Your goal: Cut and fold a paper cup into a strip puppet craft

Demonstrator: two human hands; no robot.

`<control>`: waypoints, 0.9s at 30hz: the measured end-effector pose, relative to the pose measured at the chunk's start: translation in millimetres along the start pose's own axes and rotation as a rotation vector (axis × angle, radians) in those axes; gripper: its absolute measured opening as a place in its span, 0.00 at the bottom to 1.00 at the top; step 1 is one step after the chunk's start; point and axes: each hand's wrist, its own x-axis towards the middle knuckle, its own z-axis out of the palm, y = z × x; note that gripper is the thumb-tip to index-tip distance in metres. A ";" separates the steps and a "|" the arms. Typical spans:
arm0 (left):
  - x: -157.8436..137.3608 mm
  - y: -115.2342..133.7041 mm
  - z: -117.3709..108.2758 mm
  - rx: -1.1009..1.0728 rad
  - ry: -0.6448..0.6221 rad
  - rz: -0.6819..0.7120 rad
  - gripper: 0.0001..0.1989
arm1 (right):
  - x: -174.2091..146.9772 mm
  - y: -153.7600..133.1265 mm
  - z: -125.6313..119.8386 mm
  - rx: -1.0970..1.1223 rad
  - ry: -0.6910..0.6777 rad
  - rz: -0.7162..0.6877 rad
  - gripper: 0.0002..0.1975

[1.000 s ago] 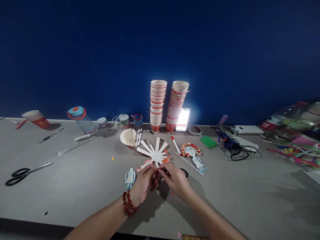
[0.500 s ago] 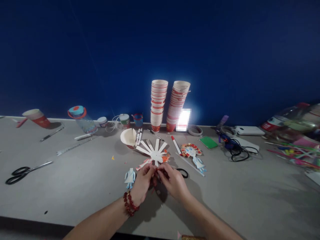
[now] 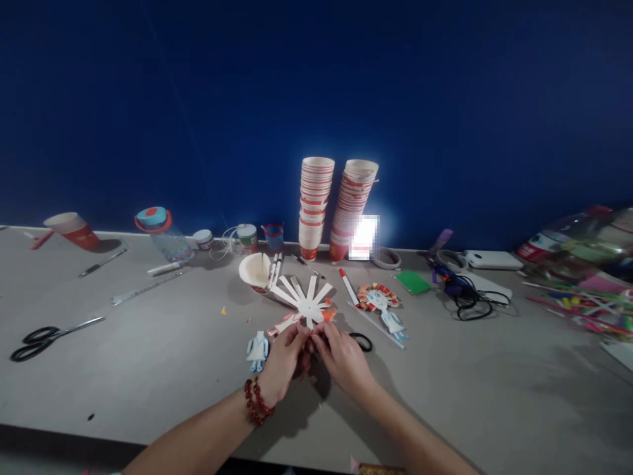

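Observation:
Both hands meet at the near side of a cut paper cup, its wall sliced into white strips that fan out from the round base. My left hand, below a red bead bracelet, pinches the near strip. Close beside it, my right hand has its fingertips pinched on the same strip. Some strips at the right are curled and show orange. A paper doll body outlined in blue lies left of my left hand, and a red-outlined one is partly under the strips. Black scissor handles show past my right hand.
Two tall stacks of paper cups stand by the blue wall. A finished paper doll, a red marker and a green pad lie right. Scissors, a ruler and a water bottle are left. Bright sticks lie far right.
Hardly anything differs. My fingers stay pinched at the near strip with only a slight shift, and the whole view has moved a little.

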 end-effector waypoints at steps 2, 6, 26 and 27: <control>-0.8 0.8 0.9 0.014 0.007 0.028 0.21 | -0.6 -0.9 0.1 0.035 0.016 0.024 0.08; -1.1 2.6 2.1 -0.006 -0.005 0.018 0.22 | -2.2 -1.0 -1.0 0.048 0.038 -0.006 0.09; -3.3 2.0 3.5 -0.047 -0.016 -0.005 0.21 | 0.0 4.0 -3.4 0.097 0.008 -0.003 0.07; -3.2 1.3 3.4 -0.047 -0.010 -0.004 0.21 | -1.0 3.0 -1.7 0.086 0.023 0.017 0.07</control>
